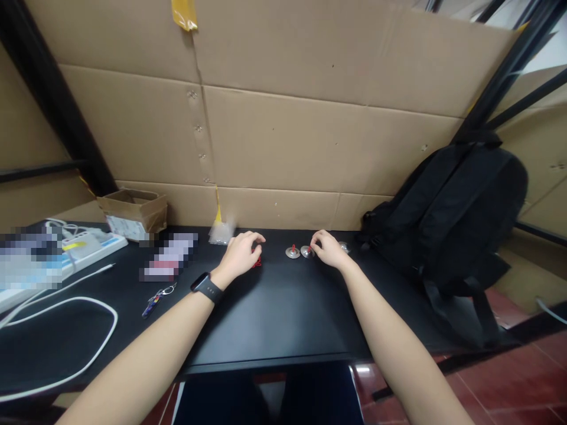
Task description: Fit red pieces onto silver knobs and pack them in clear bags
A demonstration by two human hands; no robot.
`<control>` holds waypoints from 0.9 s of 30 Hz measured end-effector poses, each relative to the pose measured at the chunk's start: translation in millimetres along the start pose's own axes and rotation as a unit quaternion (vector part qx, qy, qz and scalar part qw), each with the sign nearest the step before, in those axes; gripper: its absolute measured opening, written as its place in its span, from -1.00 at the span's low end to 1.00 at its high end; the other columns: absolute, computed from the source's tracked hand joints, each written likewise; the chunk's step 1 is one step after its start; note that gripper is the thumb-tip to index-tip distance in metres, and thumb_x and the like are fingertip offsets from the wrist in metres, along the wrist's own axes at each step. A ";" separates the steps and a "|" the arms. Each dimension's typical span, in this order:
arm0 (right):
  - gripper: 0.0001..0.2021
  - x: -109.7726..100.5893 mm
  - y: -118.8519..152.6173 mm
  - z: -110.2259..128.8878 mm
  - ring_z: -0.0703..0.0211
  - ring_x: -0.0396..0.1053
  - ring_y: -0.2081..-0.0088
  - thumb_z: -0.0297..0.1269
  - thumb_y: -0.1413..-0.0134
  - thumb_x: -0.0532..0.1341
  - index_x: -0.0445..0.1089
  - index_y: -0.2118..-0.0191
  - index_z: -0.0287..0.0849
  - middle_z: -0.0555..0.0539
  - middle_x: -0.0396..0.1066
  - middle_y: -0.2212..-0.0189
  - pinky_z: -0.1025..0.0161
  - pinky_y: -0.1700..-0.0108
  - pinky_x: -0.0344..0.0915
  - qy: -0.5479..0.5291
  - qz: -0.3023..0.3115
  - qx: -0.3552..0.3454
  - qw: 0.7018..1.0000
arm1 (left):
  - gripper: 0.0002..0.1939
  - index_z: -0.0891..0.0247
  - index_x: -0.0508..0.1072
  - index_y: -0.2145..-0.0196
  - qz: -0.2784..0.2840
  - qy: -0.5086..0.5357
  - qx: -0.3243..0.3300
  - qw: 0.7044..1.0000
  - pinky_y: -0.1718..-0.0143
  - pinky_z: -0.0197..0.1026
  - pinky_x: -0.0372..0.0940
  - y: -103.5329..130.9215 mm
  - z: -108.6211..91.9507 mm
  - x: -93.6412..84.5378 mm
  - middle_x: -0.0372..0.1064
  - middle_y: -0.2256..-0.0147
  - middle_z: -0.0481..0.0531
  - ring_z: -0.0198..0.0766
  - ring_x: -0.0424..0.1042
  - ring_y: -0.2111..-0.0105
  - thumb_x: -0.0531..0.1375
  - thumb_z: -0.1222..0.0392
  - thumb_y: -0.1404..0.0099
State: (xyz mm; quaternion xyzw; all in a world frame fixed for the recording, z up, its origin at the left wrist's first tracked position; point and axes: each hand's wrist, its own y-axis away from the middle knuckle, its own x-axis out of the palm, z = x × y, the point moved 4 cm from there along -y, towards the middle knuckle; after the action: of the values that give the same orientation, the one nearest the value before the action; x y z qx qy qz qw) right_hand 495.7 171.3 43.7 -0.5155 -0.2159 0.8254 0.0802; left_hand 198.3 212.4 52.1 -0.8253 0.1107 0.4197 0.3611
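Two small silver domed discs with red loops on top, like finger cymbals, sit side by side on the black table. The left finger cymbal (292, 253) stands apart from both hands. My right hand (328, 249) has its thumb and forefinger closed at the red loop of the right finger cymbal (306, 252). Partly hidden behind that hand is another silver disc (344, 248). My left hand (241, 252), with a black watch on the wrist, hovers with fingers curved and thumb apart. Beneath its fingertips lies a red item (257, 260), mostly covered.
A black backpack (460, 218) stands at the right. Leftward are a small open cardboard box (135, 209), a blurred-out flat item (172, 257), a keychain (155, 302), a white cable (95, 300) and a power strip (84, 243). A clear plastic bag (220, 232) rests against the cardboard wall (287, 141).
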 end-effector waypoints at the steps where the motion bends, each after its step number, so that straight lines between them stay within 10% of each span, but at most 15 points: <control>1: -0.89 0.9 0.0 -0.1 0.07 0.38 0.14 -0.47 -0.10 0.18 0.39 0.41 -0.17 -0.12 0.38 0.24 0.13 -0.02 0.28 0.000 0.002 0.002 1.000 | -0.78 0.15 0.50 0.13 0.007 -0.002 -0.001 1.000 -0.02 -0.05 0.29 0.2 0.6 1.3 0.51 0.11 0.03 -0.09 0.45 0.06 0.11 0.25 -0.31; 27: -0.63 -46.0 23.6 -88.3 -0.01 0.52 0.05 -0.34 0.05 0.37 0.53 0.03 -0.09 -0.16 0.57 0.08 0.19 -0.02 0.38 0.137 0.076 0.210 0.965 | -0.71 0.10 0.59 0.16 0.107 -0.152 0.002 0.983 0.06 -0.06 0.32 0.1 30.6 -10.7 0.57 0.13 0.04 -0.02 0.50 0.07 0.10 0.27 -0.30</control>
State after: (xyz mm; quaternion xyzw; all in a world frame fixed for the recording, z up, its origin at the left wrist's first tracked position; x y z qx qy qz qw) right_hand 597.0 158.0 37.8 -0.6100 0.0155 0.7775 0.1521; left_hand 172.8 232.2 48.6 -0.7345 0.1431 0.5761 0.3289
